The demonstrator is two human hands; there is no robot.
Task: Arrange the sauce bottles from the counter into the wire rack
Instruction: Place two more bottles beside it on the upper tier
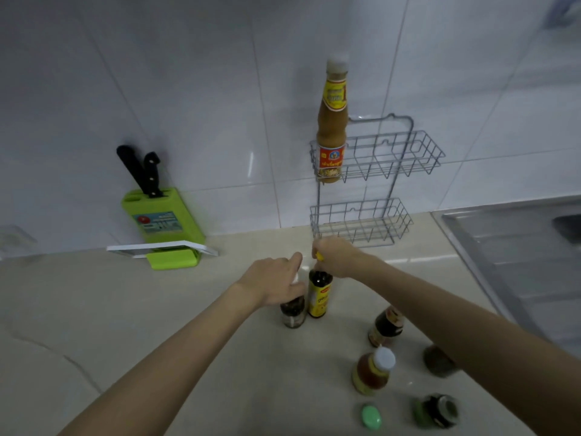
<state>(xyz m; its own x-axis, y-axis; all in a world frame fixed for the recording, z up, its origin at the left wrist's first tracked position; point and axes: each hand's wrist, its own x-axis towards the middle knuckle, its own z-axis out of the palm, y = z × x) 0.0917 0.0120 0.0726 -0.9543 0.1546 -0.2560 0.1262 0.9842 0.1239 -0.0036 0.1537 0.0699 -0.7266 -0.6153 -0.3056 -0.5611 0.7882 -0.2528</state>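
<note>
One bottle racked, six or so left on the table (157, 309), by my count. Nearest me: a green cap (371, 416), whatever it belongs to cropped by the frame edge, and a dark green-lidded bottle (437, 410) lying tilted beside it. Just beyond stands a reddish sauce bottle with a white cap (372, 371); a dark round jar (435, 360) sits half under my right forearm, and a dark bottle with a red label (386, 325) stands past that.

Further out, both hands are at work on two bottles standing touching one another. My left hand (273, 280) is draped over the top of the dark glass bottle (293, 311), fingers curled loosely round its neck; whether it grips firmly I cannot tell. My right hand (338, 258) is closed on the yellow cap of the yellow-label bottle (320, 294), which appears to stand on the table, not lifted.

Beyond the hands, the wire rack (377, 158) hangs on the tiled wall (188, 89), two tiers. The tall tan sauce bottle (331, 130) stands upright at the left end of the upper tier; the lower tier holds nothing. So the job looks barely begun.

Round about: a green knife block (163, 221) with black handles stands well left of the rack, a sink (518, 262) to the right. Nothing blocks the path to the rack; the crowding under my right arm is the hazard I'd judge worth minding.
</note>
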